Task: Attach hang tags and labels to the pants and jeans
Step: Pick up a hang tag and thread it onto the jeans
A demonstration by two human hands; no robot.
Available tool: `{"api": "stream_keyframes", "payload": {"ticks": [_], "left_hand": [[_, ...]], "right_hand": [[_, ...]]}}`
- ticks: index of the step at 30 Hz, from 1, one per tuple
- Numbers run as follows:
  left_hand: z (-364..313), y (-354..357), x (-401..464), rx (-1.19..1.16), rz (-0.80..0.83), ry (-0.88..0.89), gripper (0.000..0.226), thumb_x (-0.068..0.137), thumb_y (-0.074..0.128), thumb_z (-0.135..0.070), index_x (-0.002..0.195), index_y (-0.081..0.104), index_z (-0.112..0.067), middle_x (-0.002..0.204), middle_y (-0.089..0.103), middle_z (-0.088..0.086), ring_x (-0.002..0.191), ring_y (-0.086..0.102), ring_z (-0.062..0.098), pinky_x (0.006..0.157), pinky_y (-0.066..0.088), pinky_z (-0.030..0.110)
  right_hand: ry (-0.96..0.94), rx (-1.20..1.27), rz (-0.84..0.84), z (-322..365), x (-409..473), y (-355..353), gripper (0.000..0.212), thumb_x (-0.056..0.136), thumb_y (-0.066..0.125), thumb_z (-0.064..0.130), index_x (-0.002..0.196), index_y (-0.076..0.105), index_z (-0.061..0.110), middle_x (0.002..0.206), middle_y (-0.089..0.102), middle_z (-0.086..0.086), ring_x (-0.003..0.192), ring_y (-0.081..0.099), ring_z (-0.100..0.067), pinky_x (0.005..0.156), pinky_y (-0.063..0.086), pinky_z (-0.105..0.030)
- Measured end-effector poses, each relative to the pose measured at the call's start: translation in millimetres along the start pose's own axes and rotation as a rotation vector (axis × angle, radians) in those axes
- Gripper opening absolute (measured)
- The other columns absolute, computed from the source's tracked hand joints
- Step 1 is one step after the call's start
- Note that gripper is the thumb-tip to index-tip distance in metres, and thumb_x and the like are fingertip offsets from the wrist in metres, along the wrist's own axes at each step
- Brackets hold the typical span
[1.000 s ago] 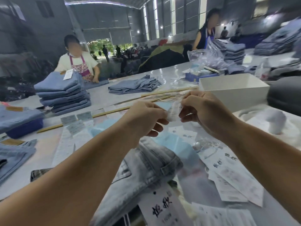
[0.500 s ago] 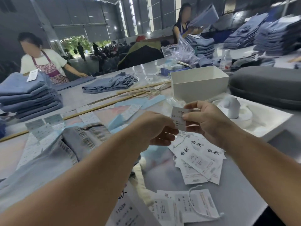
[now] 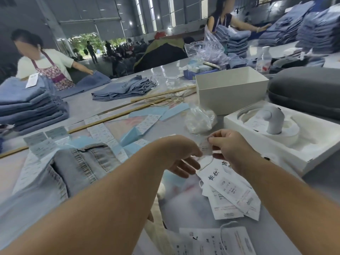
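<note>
While right hand [image 3: 228, 146] pinches small white paper label [image 3: 204, 146], left hand [image 3: 176, 153] loose, empty; next thread onto string, light-blue jeans [image 3: 73, 168] at 9 o'clock.

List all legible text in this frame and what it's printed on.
"恒牧": large black characters on the top white hang tag in the pile below the right hand.
"1103": small print lower on that tag; last character unclear.
Second tag beside it: black characters, cut off by the hand, unreadable.
Small label pinched between both hands: blurred.
Label strips by the jeans: too small.
</note>
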State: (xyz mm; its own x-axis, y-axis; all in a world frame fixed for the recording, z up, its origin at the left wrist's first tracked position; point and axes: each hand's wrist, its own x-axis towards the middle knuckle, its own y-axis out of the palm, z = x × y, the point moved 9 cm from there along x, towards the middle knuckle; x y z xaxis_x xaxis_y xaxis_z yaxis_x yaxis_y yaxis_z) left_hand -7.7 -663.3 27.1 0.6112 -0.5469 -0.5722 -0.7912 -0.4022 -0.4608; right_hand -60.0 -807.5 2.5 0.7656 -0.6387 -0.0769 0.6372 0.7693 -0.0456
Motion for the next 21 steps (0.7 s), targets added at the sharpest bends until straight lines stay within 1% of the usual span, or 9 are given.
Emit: {"api": "stream_keyframes", "payload": {"ticks": [2,4,6,8,10,13,16,18,21], "left_hand": [[-0.2,-19.4,12.3,0.083,-0.046,-0.045,0.013,0.1,0.048,-0.018,0.097,0.054,-0.007,0.09,0.069,0.009,0.07,0.063,0.022,0.065,0.056,0.033],[-7.7,-50.7,28.4,0.396,-0.227,0.039,0.015,0.099,0.044,-0.014,0.09,0.055,-0.008,0.107,0.068,0.011,0.081,0.062,0.024,0.072,0.053,0.032],[-9.1,-67.2,39.2,0.717,-0.383,0.137,0.024,0.096,0.042,-0.01,0.114,0.059,-0.011,0.131,0.059,0.009,0.108,0.057,0.026,0.085,0.043,0.028],[8.7,-62.9,54.6,0.759,-0.327,0.162,0.049,0.095,0.039,-0.008,0.141,0.046,-0.019,0.147,0.047,0.005,0.131,0.045,0.026,0.102,0.038,0.03],[18.5,-53.8,64.8,0.778,-0.247,0.191,0.055,0.094,0.036,-0.006,0.146,0.041,-0.025,0.153,0.04,0.004,0.138,0.038,0.025,0.111,0.032,0.035],[17.4,-47.2,77.6,0.864,-0.221,0.202,0.056,0.093,0.035,-0.007,0.143,0.046,-0.03,0.15,0.042,0.003,0.135,0.038,0.026,0.108,0.034,0.037],[17.3,-52.7,81.4,0.977,-0.283,0.172,0.031,0.094,0.039,-0.014,0.115,0.061,-0.021,0.125,0.058,0.006,0.105,0.049,0.027,0.088,0.037,0.035],[23.1,-61.8,80.4,1.01,-0.334,0.113,0.014,0.094,0.039,-0.016,0.093,0.053,-0.017,0.105,0.059,0.005,0.092,0.047,0.026,0.084,0.031,0.037],[38.0,-66.3,80.9,1.045,-0.351,-0.001,0.004,0.092,0.044,-0.017,0.092,0.047,-0.02,0.094,0.05,0.002,0.091,0.046,0.026,0.09,0.029,0.042]], "right_hand": [[-0.029,-0.013,-0.064,-3.2,10.3,1.1,0.015,0.092,0.061,0.009,0.078,0.06,0.014,0.077,0.064,-0.007,0.07,0.056,-0.019,0.064,0.048,-0.033],[-0.049,-0.031,-0.106,-7.1,19.3,4.5,0.016,0.091,0.063,0.01,0.076,0.06,0.015,0.074,0.062,-0.003,0.068,0.054,-0.016,0.066,0.047,-0.033],[-0.053,-0.044,-0.11,-11.5,27.0,11.7,0.016,0.09,0.064,0.01,0.076,0.06,0.016,0.074,0.062,-0.002,0.066,0.055,-0.015,0.066,0.048,-0.033],[-0.045,-0.042,-0.095,-16.3,33.6,20.8,0.017,0.089,0.064,0.008,0.075,0.06,0.016,0.072,0.062,-0.003,0.06,0.056,-0.015,0.06,0.048,-0.032],[-0.049,-0.067,-0.087,-19.9,38.6,27.7,0.016,0.088,0.065,0.007,0.074,0.061,0.015,0.069,0.062,-0.003,0.054,0.056,-0.013,0.056,0.048,-0.03],[-0.054,-0.096,-0.096,-24.5,45.3,34.7,0.017,0.088,0.065,0.006,0.075,0.06,0.015,0.071,0.063,-0.003,0.054,0.055,-0.013,0.053,0.045,-0.026],[-0.022,-0.081,-0.096,-33.3,50.3,41.5,0.017,0.089,0.062,0.004,0.075,0.058,0.014,0.074,0.063,-0.005,0.055,0.054,-0.013,0.049,0.043,-0.02],[0.001,-0.086,-0.084,-39.5,51.9,48.3,0.018,0.088,0.062,0.003,0.075,0.058,0.015,0.073,0.063,-0.005,0.051,0.053,-0.011,0.048,0.042,-0.022],[0.019,-0.097,-0.054,-45.7,53.6,60.7,0.019,0.087,0.063,0.002,0.074,0.059,0.016,0.071,0.064,-0.003,0.05,0.053,-0.009,0.048,0.041,-0.022]]}}
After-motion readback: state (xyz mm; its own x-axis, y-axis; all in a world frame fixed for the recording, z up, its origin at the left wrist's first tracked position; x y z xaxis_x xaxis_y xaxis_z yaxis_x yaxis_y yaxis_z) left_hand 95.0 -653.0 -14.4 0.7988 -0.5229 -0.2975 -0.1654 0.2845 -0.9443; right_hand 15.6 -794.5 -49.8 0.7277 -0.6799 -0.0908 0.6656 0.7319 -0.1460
